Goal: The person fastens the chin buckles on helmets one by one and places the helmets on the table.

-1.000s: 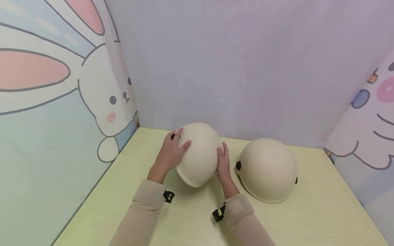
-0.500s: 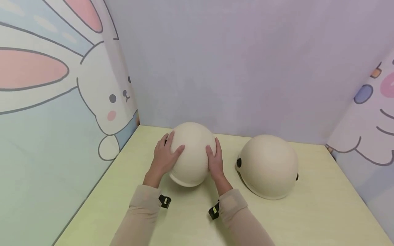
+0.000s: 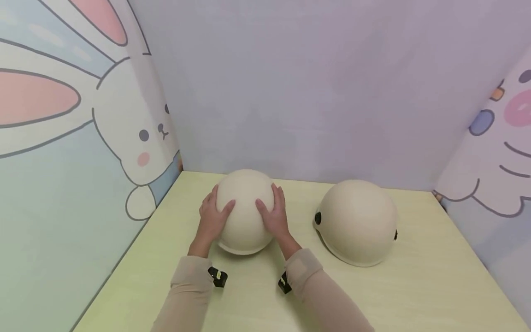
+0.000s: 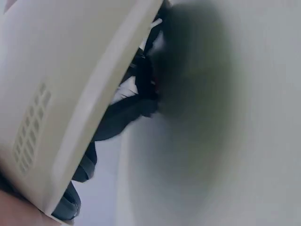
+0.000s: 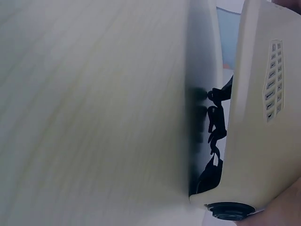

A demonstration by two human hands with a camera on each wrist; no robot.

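Note:
A cream helmet (image 3: pixel 245 216) is held between my two hands toward the back left of the table. My left hand (image 3: pixel 210 219) grips its left side and my right hand (image 3: pixel 275 217) its right side, thumbs on the shell facing me. In the left wrist view the rim of the helmet (image 4: pixel 94 99) stands tilted above the tabletop, with black straps (image 4: pixel 136 89) hanging underneath. The right wrist view shows a slotted vent (image 5: pixel 274 80) and a black round fitting (image 5: pixel 230 210) on the shell. A second cream helmet (image 3: pixel 357 223) rests dome up to the right, untouched.
The pale wooden table (image 3: pixel 398 295) ends at a plain lilac backdrop (image 3: pixel 307 92). Side walls carry a rabbit print (image 3: pixel 137 124) on the left and another cartoon figure (image 3: pixel 498 157) on the right. Black wrist cameras (image 3: pixel 218 276) sit under both cuffs.
Both hands have carried the helmet leftward, turning it so its left black fitting no longer shows in the head view. The second helmet has stayed put.

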